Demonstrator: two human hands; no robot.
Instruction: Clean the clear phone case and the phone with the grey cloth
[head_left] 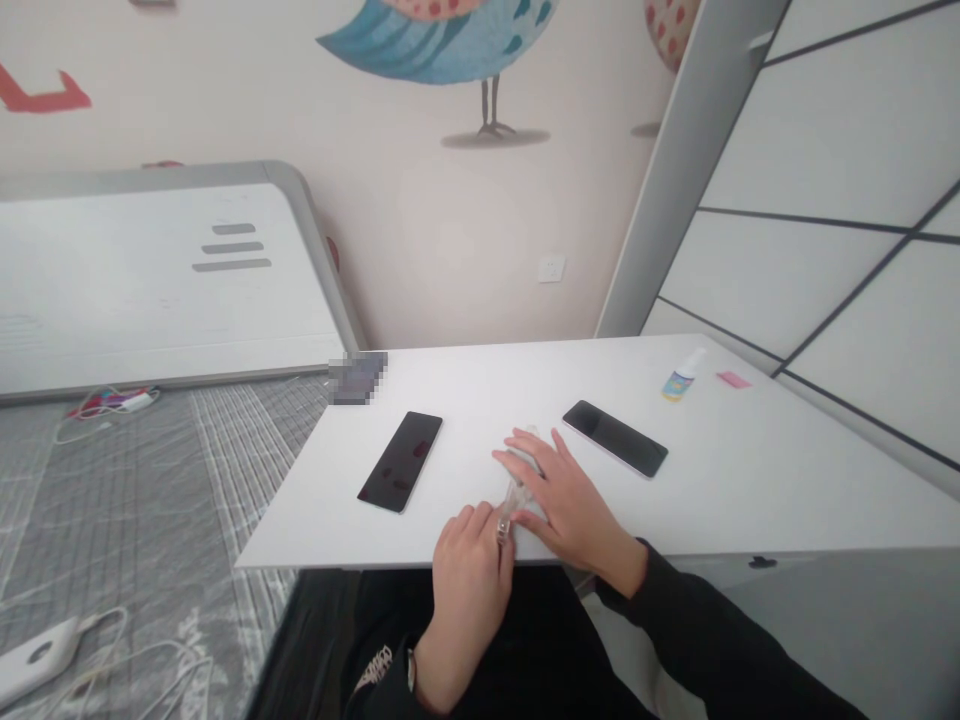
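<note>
And here's a long black fabric sleeve (705, 615) on the right, a dark cuff (391, 700) opposite, a slim pale-edged wristband (411, 668), whitish print (376, 664) on black clothing!

Two hands (471, 562) (564, 500), two phones (400, 461) (615, 438), one clear object (514, 496), one bottle (679, 382)

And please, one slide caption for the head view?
Left hand and right hand handle a clear object between two phones on a white table.

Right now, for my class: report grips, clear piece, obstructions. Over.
Left grip on clear plastic piece's near end. Right grip spread over it. Smartphone left, another right, touching neither grip.
</note>
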